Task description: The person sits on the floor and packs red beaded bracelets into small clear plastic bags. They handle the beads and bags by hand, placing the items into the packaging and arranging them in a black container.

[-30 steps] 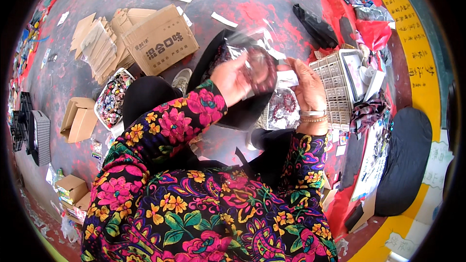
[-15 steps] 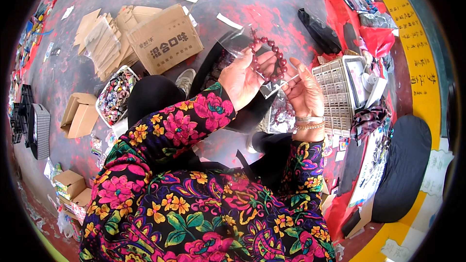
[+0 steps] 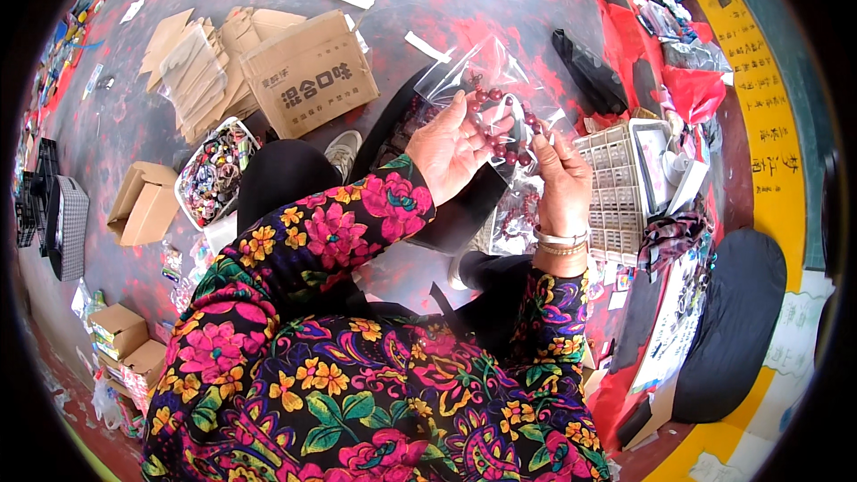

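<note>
A dark red beaded bracelet [image 3: 511, 158] with a white loop-shaped tag [image 3: 515, 116] is held up between my hands, over a clear plastic bag [image 3: 483, 61]. Whether the beads lie inside the bag or against it, I cannot tell. My left hand [image 3: 452, 148] grips the left side of the bracelet and bag, thumb up and fingers curled behind. On the right side, my right hand [image 3: 562, 180] pinches the beads and film between thumb and fingers. Below the hands, more clear bags [image 3: 518, 221] with red beads lie beside a black tub-like thing [image 3: 453, 225].
A white lattice basket [image 3: 616, 198] stands right of my right hand. To the left are a white bin [image 3: 185, 189] of small colourful items, an open cardboard box [image 3: 147, 205], a larger carton [image 3: 312, 80] and flattened cardboard [image 3: 192, 80]. A black cushion-like oval [image 3: 732, 326] lies at right.
The clear bag has spread out upward around the bracelet. My right hand has turned and moved from the white strip to the bracelet's right side. The bracelet has dropped slightly.
</note>
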Motion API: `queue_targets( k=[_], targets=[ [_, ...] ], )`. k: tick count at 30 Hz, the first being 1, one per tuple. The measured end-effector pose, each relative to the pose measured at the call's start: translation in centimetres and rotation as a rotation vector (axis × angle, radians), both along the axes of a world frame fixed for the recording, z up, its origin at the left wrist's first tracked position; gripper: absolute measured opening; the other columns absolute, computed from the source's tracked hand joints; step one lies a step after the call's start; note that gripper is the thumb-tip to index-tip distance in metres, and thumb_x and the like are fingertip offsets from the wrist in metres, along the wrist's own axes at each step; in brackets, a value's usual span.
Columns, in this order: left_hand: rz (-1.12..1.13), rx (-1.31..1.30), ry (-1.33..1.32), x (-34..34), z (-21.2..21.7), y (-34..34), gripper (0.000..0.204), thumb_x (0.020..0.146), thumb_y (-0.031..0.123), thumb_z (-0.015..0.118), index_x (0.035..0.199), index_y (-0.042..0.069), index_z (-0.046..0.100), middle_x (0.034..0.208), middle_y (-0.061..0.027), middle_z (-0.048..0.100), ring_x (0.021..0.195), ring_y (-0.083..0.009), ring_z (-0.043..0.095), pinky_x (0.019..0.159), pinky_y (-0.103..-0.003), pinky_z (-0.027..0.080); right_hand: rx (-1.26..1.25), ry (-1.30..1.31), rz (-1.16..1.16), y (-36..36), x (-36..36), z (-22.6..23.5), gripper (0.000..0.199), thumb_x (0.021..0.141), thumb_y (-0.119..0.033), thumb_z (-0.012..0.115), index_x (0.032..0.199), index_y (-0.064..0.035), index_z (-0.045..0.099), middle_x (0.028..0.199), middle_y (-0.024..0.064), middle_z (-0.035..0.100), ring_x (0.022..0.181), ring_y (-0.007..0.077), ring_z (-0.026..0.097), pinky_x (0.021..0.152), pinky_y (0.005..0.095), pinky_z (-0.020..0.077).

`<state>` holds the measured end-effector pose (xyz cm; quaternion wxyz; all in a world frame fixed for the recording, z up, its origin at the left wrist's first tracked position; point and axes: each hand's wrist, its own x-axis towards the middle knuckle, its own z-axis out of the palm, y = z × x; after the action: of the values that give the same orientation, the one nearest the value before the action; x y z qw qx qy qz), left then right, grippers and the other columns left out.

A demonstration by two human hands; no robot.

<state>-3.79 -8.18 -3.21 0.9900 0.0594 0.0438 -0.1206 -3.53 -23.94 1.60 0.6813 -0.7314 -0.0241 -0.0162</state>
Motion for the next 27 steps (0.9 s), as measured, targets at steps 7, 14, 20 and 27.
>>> queue_targets(
  k=[7, 14, 20, 27],
  targets=[
    [-0.106, -0.057, -0.015, -0.6, -0.1, -0.3, 0.039, 0.094, 0.033, 0.043, 0.120, 0.005, 0.048, 0.115, -0.0133, 0.055, 0.112, -0.0254, 0.050, 0.100, -0.043, 0.036, -0.045, -0.242, 0.014, 1.5, -1.0, 1.0, 0.035, 0.093, -0.018, 0.050, 0.122, 0.0024, 0.051, 0.104, 0.0061, 0.061, 0.091, 0.0111, 0.054, 0.078, 0.0254, 0.0465],
    [-0.202, 0.008, -0.109, -1.5, -0.2, -0.7, 0.033, 0.092, 0.021, 0.048, 0.120, 0.002, 0.049, 0.118, -0.0155, 0.053, 0.115, -0.0249, 0.047, 0.102, -0.042, 0.035, 0.246, 0.135, -0.044, -0.1, 0.5, 1.5, 0.039, 0.096, -0.029, 0.036, 0.114, 0.0024, 0.050, 0.089, 0.0167, 0.065, 0.069, 0.0199, 0.062, 0.066, 0.0288, 0.0477],
    [-0.229, 0.062, -0.131, -1.4, -0.5, -0.6, 0.028, 0.092, 0.013, 0.047, 0.116, -0.001, 0.050, 0.119, -0.0191, 0.052, 0.114, -0.0271, 0.048, 0.101, -0.042, 0.036, 0.231, 0.180, -0.003, -1.7, 1.3, 0.7, 0.036, 0.094, -0.024, 0.041, 0.116, 0.0031, 0.049, 0.098, 0.0142, 0.063, 0.086, 0.0190, 0.060, 0.070, 0.0303, 0.0467],
    [-0.137, 0.084, -0.013, -0.7, -1.8, -0.4, 0.025, 0.091, 0.007, 0.044, 0.113, -0.004, 0.049, 0.114, -0.0189, 0.054, 0.112, -0.0294, 0.050, 0.101, -0.043, 0.037, 0.217, 0.242, 0.209, -1.6, 1.1, 0.5, 0.037, 0.088, -0.012, 0.054, 0.122, 0.0002, 0.046, 0.102, 0.0119, 0.063, 0.089, 0.0163, 0.060, 0.067, 0.0244, 0.0461]
  ],
)
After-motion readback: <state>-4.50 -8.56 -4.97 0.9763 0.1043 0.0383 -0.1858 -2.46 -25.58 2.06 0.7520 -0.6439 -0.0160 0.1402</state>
